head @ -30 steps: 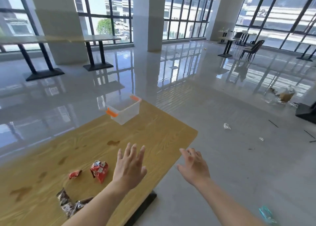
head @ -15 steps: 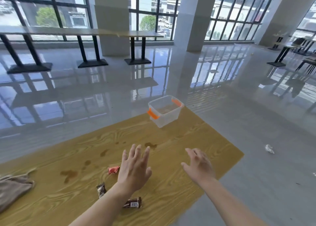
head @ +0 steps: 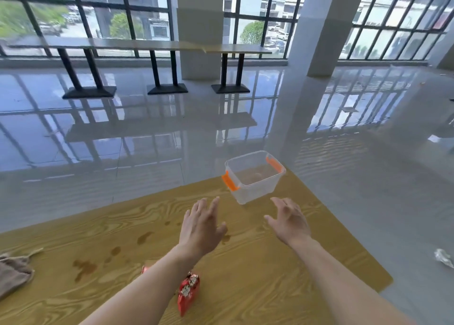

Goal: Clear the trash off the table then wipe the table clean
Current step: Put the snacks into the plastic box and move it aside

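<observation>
You are facing a glossy grey floor (head: pixel 368 202) and tall windows (head: pixel 122 17), with a wooden table (head: pixel 270 288) under your arms. The clear bin (head: pixel 254 177) stands upright near the table's far corner, mouth up. Its long axis runs from the orange latch at its near-left end to the one at its far-right end, askew to the table's edges.

Your left hand (head: pixel 200 229) hovers on the near-left side of the bin and your right hand (head: pixel 288 222) on the near-right side. The fingers of both are straight and spread, they hold nothing, and neither touches the bin.

The red wrapper (head: pixel 188 291) lies flat well nearer to you than the bin, just beside your left forearm, with its long axis pointing roughly toward the bin. A small red scrap (head: pixel 145 268) shows on the other side of that forearm, mostly hidden by it. Brown stains (head: pixel 84 267) mark the wood to the near left of the bin. A brown cloth (head: pixel 12 273) lies far to the bin's left, cut by the frame.

Bare wood lies between your hands and the bin. The table's far edge passes just behind the bin, and its right edge runs from the bin back toward you. Off the table, well to the near right of the bin, a crumpled silvery scrap (head: pixel 443 258) lies on the floor
</observation>
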Demonstrator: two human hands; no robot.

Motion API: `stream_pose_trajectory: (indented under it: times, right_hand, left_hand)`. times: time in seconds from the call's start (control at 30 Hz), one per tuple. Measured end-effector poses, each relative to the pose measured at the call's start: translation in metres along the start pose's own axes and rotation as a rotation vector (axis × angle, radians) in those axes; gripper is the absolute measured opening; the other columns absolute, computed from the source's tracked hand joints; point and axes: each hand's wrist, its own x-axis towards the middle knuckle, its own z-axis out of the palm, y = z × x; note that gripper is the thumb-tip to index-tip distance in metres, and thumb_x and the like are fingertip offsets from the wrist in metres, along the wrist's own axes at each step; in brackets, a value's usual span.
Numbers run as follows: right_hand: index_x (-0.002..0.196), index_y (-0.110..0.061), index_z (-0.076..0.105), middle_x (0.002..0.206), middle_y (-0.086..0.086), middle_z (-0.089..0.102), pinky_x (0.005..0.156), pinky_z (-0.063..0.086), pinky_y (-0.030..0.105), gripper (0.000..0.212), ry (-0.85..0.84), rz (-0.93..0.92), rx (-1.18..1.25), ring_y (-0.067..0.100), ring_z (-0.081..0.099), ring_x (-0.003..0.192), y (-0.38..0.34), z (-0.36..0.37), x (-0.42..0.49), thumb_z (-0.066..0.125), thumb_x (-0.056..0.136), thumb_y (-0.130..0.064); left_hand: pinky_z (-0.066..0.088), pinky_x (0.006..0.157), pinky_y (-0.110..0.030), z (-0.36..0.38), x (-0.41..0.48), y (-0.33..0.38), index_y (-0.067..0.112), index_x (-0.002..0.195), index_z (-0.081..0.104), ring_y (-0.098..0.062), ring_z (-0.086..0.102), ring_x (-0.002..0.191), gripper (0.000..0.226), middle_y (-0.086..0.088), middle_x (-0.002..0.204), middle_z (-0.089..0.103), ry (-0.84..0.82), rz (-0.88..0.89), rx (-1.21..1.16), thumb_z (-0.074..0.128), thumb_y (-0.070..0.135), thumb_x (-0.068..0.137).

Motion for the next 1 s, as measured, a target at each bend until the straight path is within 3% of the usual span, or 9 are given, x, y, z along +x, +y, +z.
stream_pose_trajectory:
  times: [0.27, 0.4, 0.47, 0.6, 0.7, 0.8, 0.9, 1.0]
  right_hand:
    - [0.134, -0.017, 0.052, 0.137, 0.011, 0.053, 0.097, 0.044, 0.041, 0.047, -0.035, -0.117, -0.008, 0.032, 0.049, 0.122, 0.044, -0.007, 0.133, 0.063, 0.09, -0.03]
    - [0.156, -0.037, 0.022, 0.134, 0.007, 0.05, 0.104, 0.043, 0.043, 0.078, -0.067, -0.137, 0.073, 0.03, 0.049, 0.124, 0.058, -0.011, 0.186, 0.064, 0.09, -0.026]
    - [0.155, -0.041, 0.023, 0.13, 0.008, 0.05, 0.102, 0.042, 0.042, 0.077, -0.076, -0.116, 0.103, 0.03, 0.049, 0.122, 0.064, -0.01, 0.213, 0.063, 0.091, -0.027]
    - [0.145, -0.024, 0.041, 0.135, 0.011, 0.048, 0.099, 0.04, 0.041, 0.057, -0.148, -0.051, 0.041, 0.032, 0.047, 0.122, 0.071, -0.003, 0.255, 0.061, 0.092, -0.03]
    - [0.141, -0.017, 0.043, 0.134, 0.012, 0.048, 0.093, 0.041, 0.041, 0.051, -0.198, 0.007, 0.019, 0.034, 0.049, 0.118, 0.075, 0.005, 0.271, 0.058, 0.094, -0.031]
    - [0.135, -0.012, 0.049, 0.123, 0.013, 0.056, 0.086, 0.046, 0.04, 0.044, -0.187, 0.005, 0.007, 0.034, 0.054, 0.11, 0.08, 0.013, 0.278, 0.058, 0.093, -0.026]
    - [0.125, -0.012, 0.058, 0.1, 0.009, 0.063, 0.065, 0.04, 0.033, 0.031, -0.104, -0.019, 0.045, 0.028, 0.055, 0.087, 0.084, 0.018, 0.28, 0.055, 0.095, -0.018]
    - [0.113, -0.012, 0.065, 0.076, 0.0, 0.058, 0.051, 0.03, 0.029, 0.021, -0.032, -0.018, 0.099, 0.023, 0.053, 0.07, 0.085, 0.018, 0.28, 0.055, 0.097, -0.022]
  left_hand:
    - [0.04, 0.102, -0.04, 0.023, 0.112, 0.045, 0.024, 0.148, 0.031, -0.025, 0.043, 0.128, 0.069, -0.004, 0.138, 0.047, 0.031, -0.158, -0.082, 0.054, 0.045, 0.087]
    - [0.046, 0.092, -0.04, 0.04, 0.149, 0.051, 0.026, 0.142, 0.038, -0.027, 0.051, 0.116, 0.059, -0.005, 0.128, 0.051, 0.021, -0.292, -0.174, 0.054, 0.045, 0.088]
    - [0.045, 0.085, -0.037, 0.048, 0.166, 0.053, 0.028, 0.14, 0.039, -0.027, 0.053, 0.109, 0.056, -0.005, 0.123, 0.052, 0.008, -0.384, -0.259, 0.054, 0.047, 0.09]
    - [0.039, 0.078, -0.034, 0.062, 0.195, 0.054, 0.027, 0.135, 0.043, -0.023, 0.05, 0.09, 0.049, -0.003, 0.111, 0.048, -0.04, -0.557, -0.418, 0.055, 0.045, 0.091]
    - [0.042, 0.079, -0.036, 0.071, 0.211, 0.052, 0.018, 0.134, 0.045, -0.025, 0.054, 0.096, 0.052, -0.006, 0.117, 0.056, -0.055, -0.686, -0.53, 0.06, 0.045, 0.091]
    - [0.052, 0.082, -0.041, 0.081, 0.218, 0.05, 0.016, 0.132, 0.046, -0.023, 0.058, 0.092, 0.054, 0.007, 0.096, 0.057, -0.024, -0.786, -0.669, 0.067, 0.039, 0.088]
    - [0.06, 0.078, -0.046, 0.086, 0.22, 0.047, 0.022, 0.146, 0.037, -0.026, 0.061, 0.098, 0.07, 0.001, 0.114, 0.056, -0.013, -0.898, -0.884, 0.073, 0.031, 0.087]
    - [0.063, 0.07, -0.047, 0.088, 0.224, 0.042, 0.022, 0.143, 0.042, -0.03, 0.065, 0.097, 0.072, -0.006, 0.119, 0.058, 0.019, -0.992, -1.123, 0.079, 0.014, 0.082]
